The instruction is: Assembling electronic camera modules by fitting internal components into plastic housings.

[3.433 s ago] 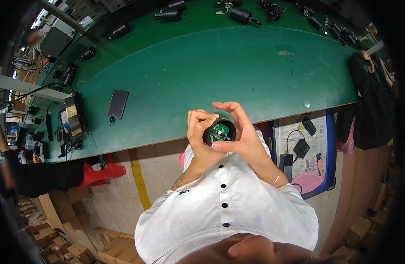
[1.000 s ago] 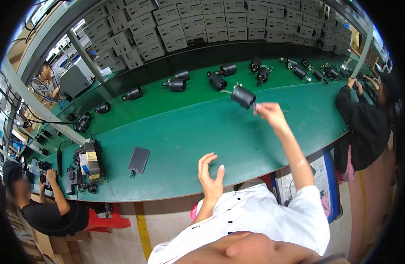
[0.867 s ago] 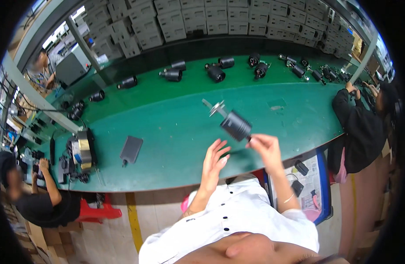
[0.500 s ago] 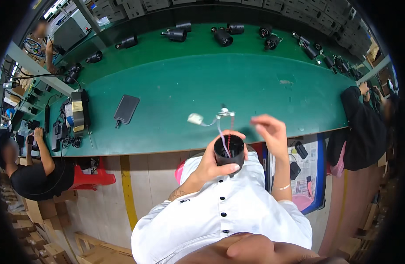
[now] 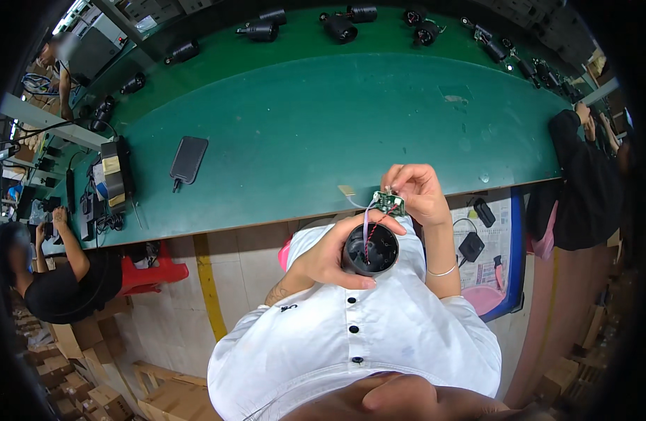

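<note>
My left hand (image 5: pixel 326 256) is wrapped round a black cylindrical housing (image 5: pixel 371 250), its open mouth tilted up toward me. Purple-white and red twisted wires (image 5: pixel 368 237) run out of the housing to a small green circuit board (image 5: pixel 389 202). Fingers of my right hand (image 5: pixel 419 193) pinch that board by its far edge, just above the rim of the housing. From the board's left side a thin pale wire leads to a small flat light-coloured piece (image 5: pixel 347 190), which hangs free near the table edge.
A green worktable (image 5: pixel 281 154) spans the front, with a dark flat pouch-like device (image 5: pixel 189 160) at left. Several black housings (image 5: pixel 339 28) line its far side. A blue-edged tray (image 5: pixel 514 281) stands at my right. Co-workers sit left and right; a red stool (image 5: pixel 155 275) is at left.
My right hand has moved left and closed on the circuit board, which was dangling free beyond the housing. The housing's mouth has turned more toward me.
</note>
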### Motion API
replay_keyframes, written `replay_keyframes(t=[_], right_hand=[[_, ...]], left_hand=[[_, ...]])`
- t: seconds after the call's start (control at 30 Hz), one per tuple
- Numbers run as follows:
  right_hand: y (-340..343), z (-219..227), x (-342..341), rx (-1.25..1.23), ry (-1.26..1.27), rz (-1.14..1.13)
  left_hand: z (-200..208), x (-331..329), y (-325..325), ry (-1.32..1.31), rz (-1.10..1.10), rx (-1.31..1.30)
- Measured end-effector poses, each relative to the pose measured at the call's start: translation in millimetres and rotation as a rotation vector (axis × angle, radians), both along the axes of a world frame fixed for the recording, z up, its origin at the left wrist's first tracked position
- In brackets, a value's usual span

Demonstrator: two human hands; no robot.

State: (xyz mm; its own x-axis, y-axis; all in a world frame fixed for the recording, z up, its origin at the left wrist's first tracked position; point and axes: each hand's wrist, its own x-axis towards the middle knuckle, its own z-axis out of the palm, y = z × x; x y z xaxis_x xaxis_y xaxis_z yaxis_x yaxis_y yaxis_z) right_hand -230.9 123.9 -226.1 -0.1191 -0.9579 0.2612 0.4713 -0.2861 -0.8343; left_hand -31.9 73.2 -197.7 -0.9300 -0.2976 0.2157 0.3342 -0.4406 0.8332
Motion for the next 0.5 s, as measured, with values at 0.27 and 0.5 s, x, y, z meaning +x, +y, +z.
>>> replay_keyframes(t=[0.27, 0.5], right_hand=[[1, 10, 4, -0.022, 0.081, -0.064], [14, 56, -11, -0.026, 0.917, -0.375]], left_hand=[[-2, -2, -6, -0.067, -0.040, -0.288], [-6, 6, -8, -0.237, -0.015, -0.442]])
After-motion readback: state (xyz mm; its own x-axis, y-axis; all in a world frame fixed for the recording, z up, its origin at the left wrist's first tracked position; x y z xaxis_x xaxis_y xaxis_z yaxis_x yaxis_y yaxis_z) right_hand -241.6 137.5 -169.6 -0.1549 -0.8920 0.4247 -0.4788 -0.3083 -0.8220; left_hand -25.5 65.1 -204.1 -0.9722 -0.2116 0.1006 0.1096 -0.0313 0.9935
